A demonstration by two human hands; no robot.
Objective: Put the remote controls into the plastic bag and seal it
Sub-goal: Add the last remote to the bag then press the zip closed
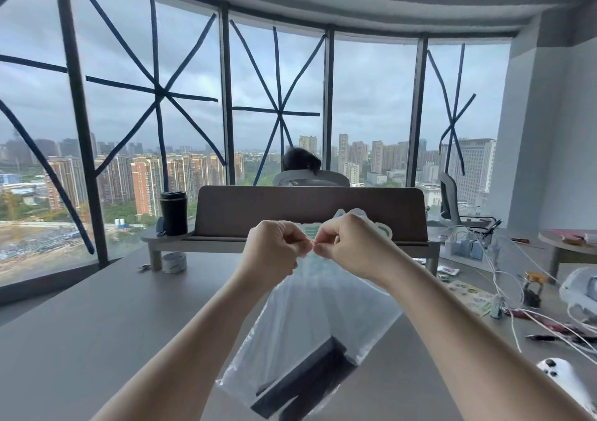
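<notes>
Above the grey surface, both hands are raised side by side, pinching the top edge of a clear, soft plastic bag. The left hand has its grip clamped on the bag's mouth between thumb and forefinger, and the right hand is pinched shut on the same edge just beside it, fingertips nearly touching. A thin red line shows between the two pinches. The bag hangs down from the hands towards the person, its lower end resting on the surface. Inside, at the bottom, lie dark rectangular remote controls; how many there are cannot be told through the film. A white remote with dark buttons lies outside the bag at the lower right, well apart from it. Farther back stand a black lidded tumbler on a low shelf and a roll of pale tape beneath it. White cables sprawl at the right.
</notes>
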